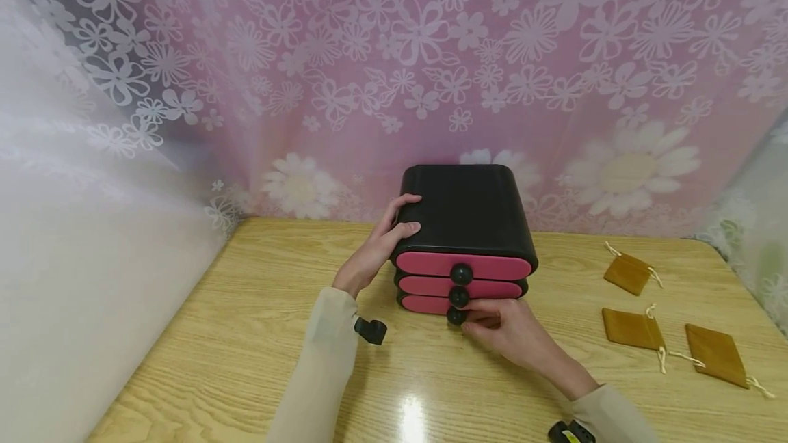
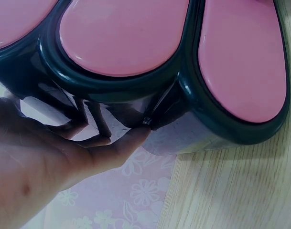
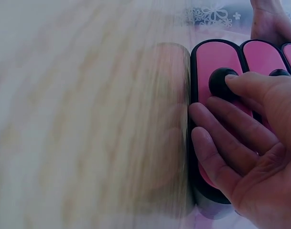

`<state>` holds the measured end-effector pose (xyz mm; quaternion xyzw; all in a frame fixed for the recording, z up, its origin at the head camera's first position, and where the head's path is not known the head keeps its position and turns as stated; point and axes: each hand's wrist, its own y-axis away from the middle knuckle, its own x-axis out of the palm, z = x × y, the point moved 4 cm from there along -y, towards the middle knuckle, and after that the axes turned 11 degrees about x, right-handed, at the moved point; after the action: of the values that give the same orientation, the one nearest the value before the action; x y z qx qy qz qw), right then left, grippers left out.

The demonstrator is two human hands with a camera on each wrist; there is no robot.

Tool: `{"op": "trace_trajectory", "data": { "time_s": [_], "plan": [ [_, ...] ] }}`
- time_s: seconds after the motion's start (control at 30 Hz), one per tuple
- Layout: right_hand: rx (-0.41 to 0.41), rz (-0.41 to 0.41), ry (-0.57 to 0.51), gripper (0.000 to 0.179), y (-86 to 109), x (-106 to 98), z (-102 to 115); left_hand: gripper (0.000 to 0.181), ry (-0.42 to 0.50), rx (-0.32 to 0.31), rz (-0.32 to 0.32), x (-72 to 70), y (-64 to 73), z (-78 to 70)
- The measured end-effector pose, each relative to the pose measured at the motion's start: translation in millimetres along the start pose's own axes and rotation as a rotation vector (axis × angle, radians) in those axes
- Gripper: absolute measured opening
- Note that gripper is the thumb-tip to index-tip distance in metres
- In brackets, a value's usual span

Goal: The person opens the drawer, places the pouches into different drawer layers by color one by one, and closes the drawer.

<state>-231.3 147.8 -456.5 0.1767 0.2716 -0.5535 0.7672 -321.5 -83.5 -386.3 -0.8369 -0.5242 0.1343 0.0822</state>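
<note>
A black mini drawer cabinet (image 1: 468, 207) with three stacked pink drawer fronts stands on the table, each front bearing a round black knob. My left hand (image 1: 374, 250) rests against the cabinet's upper left edge, thumb on its top; the left wrist view shows several fingers (image 2: 131, 143) pressed on its glossy side. At the bottom drawer, my right hand (image 1: 514, 333) pinches the lowest knob (image 1: 455, 316). In the right wrist view the thumb lies on that knob (image 3: 219, 85), and the other fingers lie by the pink front. All three drawers look closed.
Three brown drawstring pouches with pale cords lie on the table's right side: one at the back (image 1: 628, 274), one nearer (image 1: 632, 328), one far right (image 1: 717, 354). A pink flowered curtain (image 1: 369, 87) hangs behind the wooden table (image 1: 246, 333).
</note>
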Motion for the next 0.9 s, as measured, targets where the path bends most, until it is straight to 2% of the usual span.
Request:
{"op": "trace_trajectory", "data": {
  "time_s": [0.2,0.43,0.73,0.9],
  "plan": [
    [-0.011,-0.01,0.022,0.026,1.8,0,2,0.047,0.007,-0.002,-0.002,0.7,-0.9,0.6],
    [-0.053,0.017,0.04,0.024,9.1,1,9,0.047,0.005,-0.003,-0.01,0.9,-0.5,1.0],
    [-0.137,-0.043,0.145,0.027,10.4,3,18,0.047,0.007,-0.001,-0.014,0.6,-0.1,0.5],
    [-0.122,-0.047,0.177,0.025,10.8,3,19,0.047,0.006,-0.001,-0.014,0.6,-0.2,0.5]
  ]
}}
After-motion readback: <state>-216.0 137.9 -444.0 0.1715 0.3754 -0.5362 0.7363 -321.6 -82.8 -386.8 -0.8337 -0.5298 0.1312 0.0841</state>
